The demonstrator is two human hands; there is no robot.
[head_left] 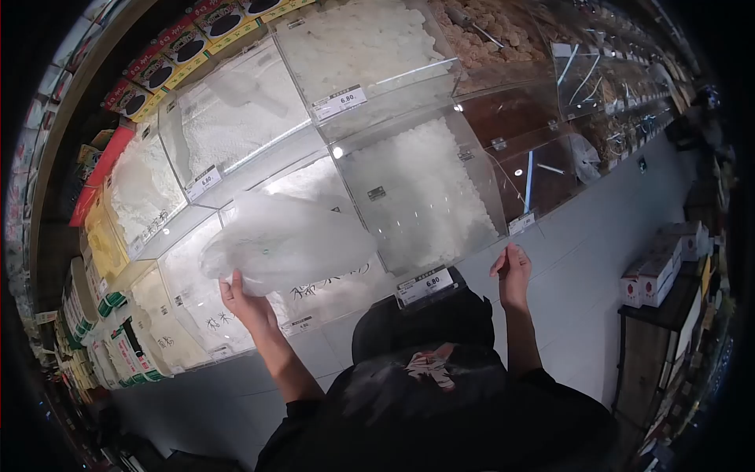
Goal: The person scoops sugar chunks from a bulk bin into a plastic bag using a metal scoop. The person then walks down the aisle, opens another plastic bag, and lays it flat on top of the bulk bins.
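Between the thumb and fingers of my left hand (240, 297) is the lower left edge of a translucent white plastic bag (295, 240). The bag spreads out over the lids of the front bins, partly covering a bin of white powder. My right hand (513, 263) is raised at the front edge of the bins, to the right of a price tag (426, 286) that reads 6.80. Its fingers are curled together, and I cannot make out anything in them. Ahead of my body lies a clear-lidded bin of white flakes or grains (429, 197).
More clear bins stand behind, one with brown clustered food (495, 39). Yellow and red packages (189, 49) line the back left. Green and white bags (130, 354) are at the left. White boxes (654, 271) sit on a dark stand at the right.
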